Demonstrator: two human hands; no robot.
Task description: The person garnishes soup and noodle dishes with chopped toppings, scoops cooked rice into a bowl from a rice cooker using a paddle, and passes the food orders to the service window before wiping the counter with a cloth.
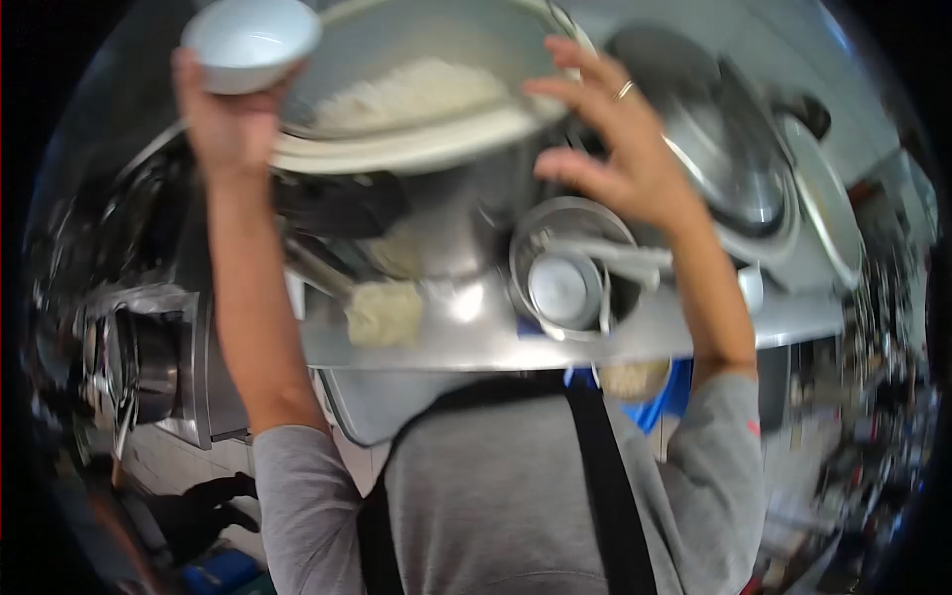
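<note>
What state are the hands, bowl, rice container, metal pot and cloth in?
Left hand, gripping the white bowl
White bowl, raised, contents unclear
Right hand, open, empty, blurred
Rice container, uncovered, rice inside
Metal pot, uncovered, holding utensils
Cloth, bunched up

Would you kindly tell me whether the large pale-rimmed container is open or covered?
Open: no lid lies across the large container, and the white, rice-like food inside is visible.

White bowl [253,45] in left hand [233,134], right hand [630,149] spread near rice pot [397,159]
</note>
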